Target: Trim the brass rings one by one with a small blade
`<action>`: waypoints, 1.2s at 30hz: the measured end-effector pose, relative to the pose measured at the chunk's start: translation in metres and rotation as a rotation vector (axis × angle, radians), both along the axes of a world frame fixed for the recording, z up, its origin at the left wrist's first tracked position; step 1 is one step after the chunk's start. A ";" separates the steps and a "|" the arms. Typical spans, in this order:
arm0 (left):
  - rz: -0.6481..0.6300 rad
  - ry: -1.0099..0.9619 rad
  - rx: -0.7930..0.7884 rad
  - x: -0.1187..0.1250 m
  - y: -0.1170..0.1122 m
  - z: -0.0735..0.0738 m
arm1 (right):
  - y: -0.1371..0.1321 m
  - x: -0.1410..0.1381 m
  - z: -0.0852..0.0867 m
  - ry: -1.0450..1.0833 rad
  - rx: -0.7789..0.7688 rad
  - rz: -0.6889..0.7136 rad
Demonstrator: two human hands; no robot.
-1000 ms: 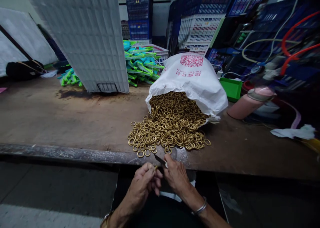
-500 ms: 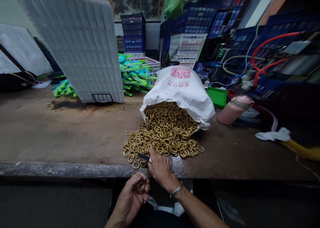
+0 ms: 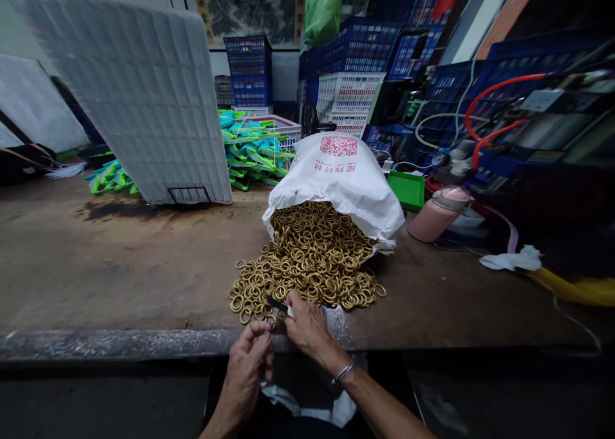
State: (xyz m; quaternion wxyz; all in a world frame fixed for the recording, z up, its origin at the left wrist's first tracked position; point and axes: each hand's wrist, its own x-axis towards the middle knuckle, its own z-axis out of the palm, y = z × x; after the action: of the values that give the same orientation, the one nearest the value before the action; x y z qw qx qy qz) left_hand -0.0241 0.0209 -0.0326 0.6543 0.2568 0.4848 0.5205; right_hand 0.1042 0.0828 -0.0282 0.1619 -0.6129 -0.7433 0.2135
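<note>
Below the pile's front edge, my left hand (image 3: 246, 365) is closed in a pinch on a gold-coloured ring (image 3: 270, 322). My right hand (image 3: 308, 327), with a bracelet on its wrist, grips a small dark-bladed knife (image 3: 277, 305); most of its handle is hidden in the fingers. The blade points left over the nearest rings, just above the left fingertips. A heap of gold-coloured rings (image 3: 312, 269) spills toward me from the mouth of a white sack (image 3: 339, 176) lying on the table.
A tall pale ribbed panel (image 3: 139, 99) stands on the wooden table (image 3: 120, 266), with green and blue plastic pieces (image 3: 254, 147) behind it. Right of the sack are a green tray (image 3: 406, 190), a pink bottle (image 3: 438, 215) and orange hoses (image 3: 473, 109). Stacked crates (image 3: 350, 93) fill the back.
My left hand has risen to the table edge and turned, bringing the ring in its fingertips close to the knife. The right hand stays near the same spot; the whole view has shifted slightly.
</note>
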 end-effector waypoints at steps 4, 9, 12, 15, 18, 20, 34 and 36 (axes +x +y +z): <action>0.037 0.421 0.234 0.004 0.006 -0.005 | -0.005 0.008 0.004 0.336 -0.084 -0.050; -0.116 0.686 0.581 0.008 0.006 -0.009 | -0.020 0.019 0.009 0.893 -0.468 -0.088; -0.159 0.736 0.635 0.011 0.004 -0.007 | -0.028 0.023 0.010 1.010 -0.670 -0.159; -0.181 0.726 0.590 0.015 0.002 0.001 | -0.032 0.025 0.011 0.999 -0.681 -0.186; -0.200 0.597 0.456 0.020 0.001 0.010 | -0.034 0.024 0.008 0.921 -0.566 -0.152; -0.207 0.469 0.345 0.022 0.001 0.012 | -0.035 0.023 0.006 0.861 -0.481 -0.130; -0.300 0.047 0.021 0.020 -0.008 0.009 | -0.039 0.027 0.004 0.682 -0.313 -0.034; -0.284 0.042 0.007 0.020 -0.008 0.011 | -0.041 0.030 0.005 0.513 -0.223 -0.040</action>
State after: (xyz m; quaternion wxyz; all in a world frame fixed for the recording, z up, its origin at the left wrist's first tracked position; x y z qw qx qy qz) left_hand -0.0041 0.0124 -0.0220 0.7102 0.3358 0.4554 0.4188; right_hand 0.1342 0.0417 -0.0234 0.2808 -0.5674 -0.6376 0.4388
